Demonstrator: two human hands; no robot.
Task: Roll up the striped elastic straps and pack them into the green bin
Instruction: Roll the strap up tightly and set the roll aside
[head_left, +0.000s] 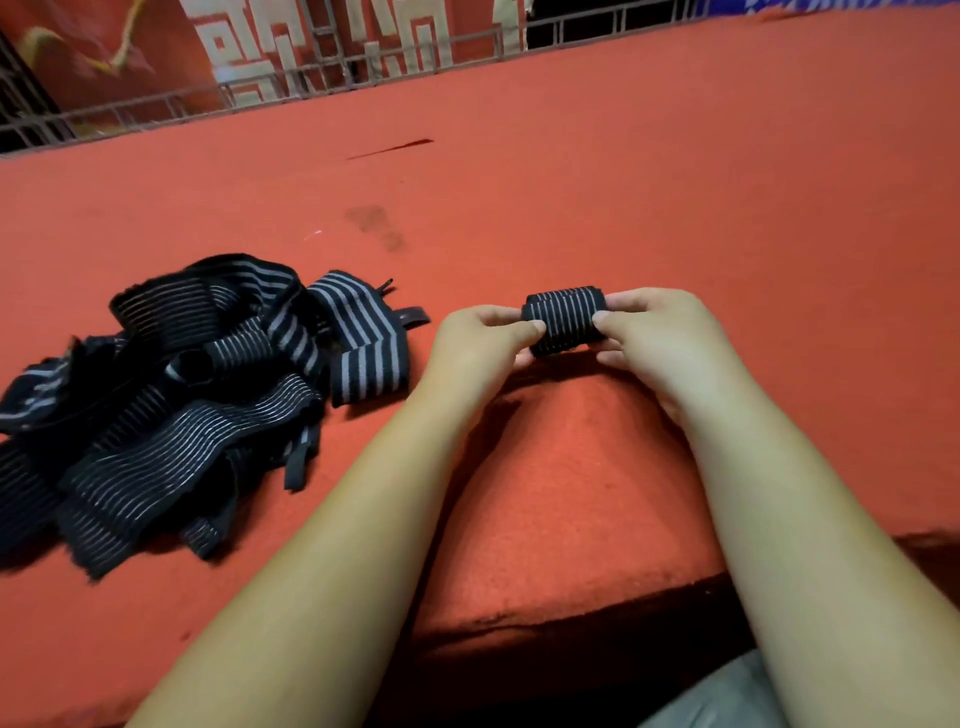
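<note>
1. Red tabletop (623, 182), its near edge by the forearms.
2. Heap of loose striped straps (171, 395) near its left edge.
3. Left hand (483, 343) and right hand (660, 338) pinch either end of the rolled strap (566, 319), centre-right.

A strap (563, 319), black with grey stripes, is rolled tight, lying crosswise towards the mat's (623, 182) near edge. The others sprawl unrolled in a tangled pile (171, 405) by the left edge

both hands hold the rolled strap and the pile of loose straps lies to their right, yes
No: the head view shows the pile to the left of the hands, not the right. The left hand and right hand do both hold the rolled strap.
</note>
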